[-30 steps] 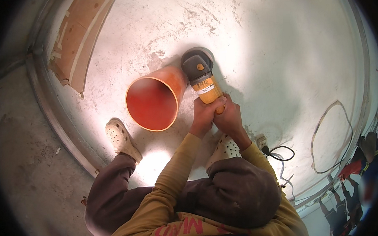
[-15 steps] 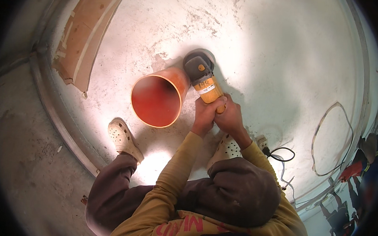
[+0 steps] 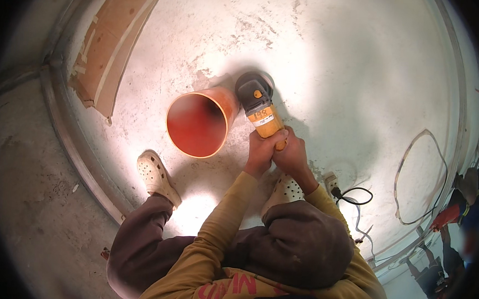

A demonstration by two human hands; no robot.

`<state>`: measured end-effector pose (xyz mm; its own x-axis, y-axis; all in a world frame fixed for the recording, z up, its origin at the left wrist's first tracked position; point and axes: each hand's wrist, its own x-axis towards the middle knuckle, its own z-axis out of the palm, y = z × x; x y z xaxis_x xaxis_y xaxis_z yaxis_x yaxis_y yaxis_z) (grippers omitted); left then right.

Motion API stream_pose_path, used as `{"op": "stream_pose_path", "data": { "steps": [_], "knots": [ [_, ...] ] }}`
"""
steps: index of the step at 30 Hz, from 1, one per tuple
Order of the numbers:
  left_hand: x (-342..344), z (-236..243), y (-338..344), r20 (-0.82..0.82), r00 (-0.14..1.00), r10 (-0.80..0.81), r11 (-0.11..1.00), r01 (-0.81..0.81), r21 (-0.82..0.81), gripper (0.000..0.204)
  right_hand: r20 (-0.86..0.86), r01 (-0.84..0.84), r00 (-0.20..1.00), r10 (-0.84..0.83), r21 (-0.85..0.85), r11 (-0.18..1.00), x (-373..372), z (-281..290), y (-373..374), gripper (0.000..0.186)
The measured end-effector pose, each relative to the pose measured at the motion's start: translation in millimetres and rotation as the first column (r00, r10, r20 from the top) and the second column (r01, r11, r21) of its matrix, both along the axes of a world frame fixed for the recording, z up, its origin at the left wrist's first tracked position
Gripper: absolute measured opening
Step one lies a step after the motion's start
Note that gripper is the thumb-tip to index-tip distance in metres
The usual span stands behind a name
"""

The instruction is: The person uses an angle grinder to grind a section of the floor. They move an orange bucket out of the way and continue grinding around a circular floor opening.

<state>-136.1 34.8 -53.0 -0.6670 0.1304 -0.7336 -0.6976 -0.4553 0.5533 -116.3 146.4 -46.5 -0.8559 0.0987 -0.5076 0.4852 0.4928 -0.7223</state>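
Both of my hands are closed around the yellow body of an angle grinder (image 3: 264, 121), whose dark head and guard point away from me. My left hand (image 3: 262, 152) grips it on the left side, and my right hand (image 3: 293, 152) wraps it close beside, at the rear end. Left of the grinder stands an orange pipe (image 3: 226, 119), its round open mouth toward me and its inside red. The grinder's head is beside the far right side of the pipe; I cannot tell whether the disc touches it.
Cardboard (image 3: 105, 50) lies at the far left, by a raised metal edge (image 3: 69, 135). A socket (image 3: 331, 181) with a black plug and cable (image 3: 359, 196) is right of my knee. A cable loop (image 3: 397, 185) lies farther right. People (image 3: 433, 268) are at the right rim.
The grinder has come slightly nearer to me and a little right, with both hands still on it. The pipe's mouth has shifted very slightly away from me.
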Motion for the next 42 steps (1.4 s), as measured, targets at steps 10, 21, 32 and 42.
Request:
{"op": "stream_pose_path", "data": {
  "steps": [10, 21, 32, 42],
  "knots": [
    [1, -1, -2, -0.033, 0.999, 0.017, 1.0, -0.017, 0.02, 0.028, -0.039, -0.022, 0.999, 0.022, 0.012, 1.0, 0, -3, 0, 0.047],
    [8, 0, 0, -0.066, 0.998, 0.001, 1.0, -0.001, -0.001, 0.029, -0.021, -0.028, 0.999, 0.028, -0.011, 1.0, 4, 0, 3, 0.049],
    [19, 1, 5, -0.025, 1.0, 0.014, 0.999, -0.013, 0.052, 0.033, 0.011, -0.047, 0.999, 0.047, 0.013, 0.999, 14, 6, 7, 0.05],
    [25, 2, 4, -0.009, 1.0, 0.017, 0.998, -0.017, 0.064, 0.032, -0.021, -0.059, 0.998, 0.06, 0.024, 0.998, 19, 7, 6, 0.051]
  ]
}}
